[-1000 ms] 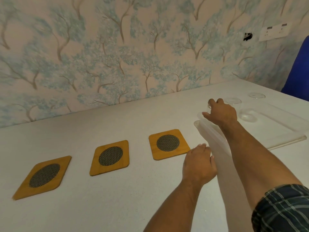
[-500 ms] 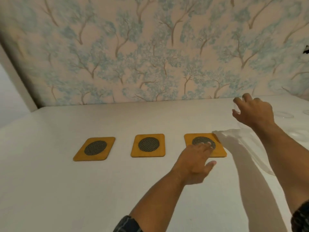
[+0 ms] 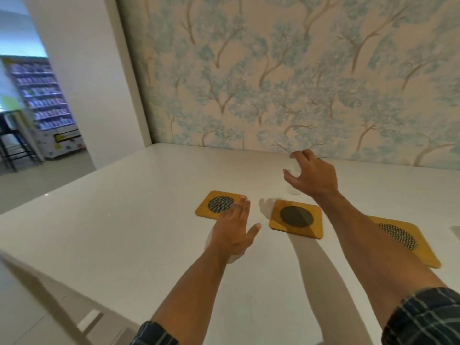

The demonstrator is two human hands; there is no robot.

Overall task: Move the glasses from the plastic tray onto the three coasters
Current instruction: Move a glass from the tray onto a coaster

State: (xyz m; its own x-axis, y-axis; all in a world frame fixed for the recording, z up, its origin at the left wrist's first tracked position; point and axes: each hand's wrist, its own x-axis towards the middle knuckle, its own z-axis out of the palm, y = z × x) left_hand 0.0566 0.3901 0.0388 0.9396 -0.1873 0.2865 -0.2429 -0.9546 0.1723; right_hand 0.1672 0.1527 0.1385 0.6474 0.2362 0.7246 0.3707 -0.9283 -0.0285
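Coasters: three, in a row across the middle of the table; the left coaster and middle coaster show whole, the right coaster is partly behind the right forearm.
Coaster make: yellow-brown wooden squares with rounded corners, each with a dark round mesh disc in the centre.
Glass: one clear glass, faint and hard to make out, held above the table toward its far edge, beyond the middle coaster.
Right hand: fingers curled around the glass, clamped on it.
Left hand: flat, fingers spread apart, holding nothing, fingertips over the left coaster's near right corner.
Tray: out of view.
Table: white, smooth, matte.
Room: wallpaper with blue-green trees on cream behind the far edge; a lit vending machine beyond the left.
Sleeves: dark plaid, two.
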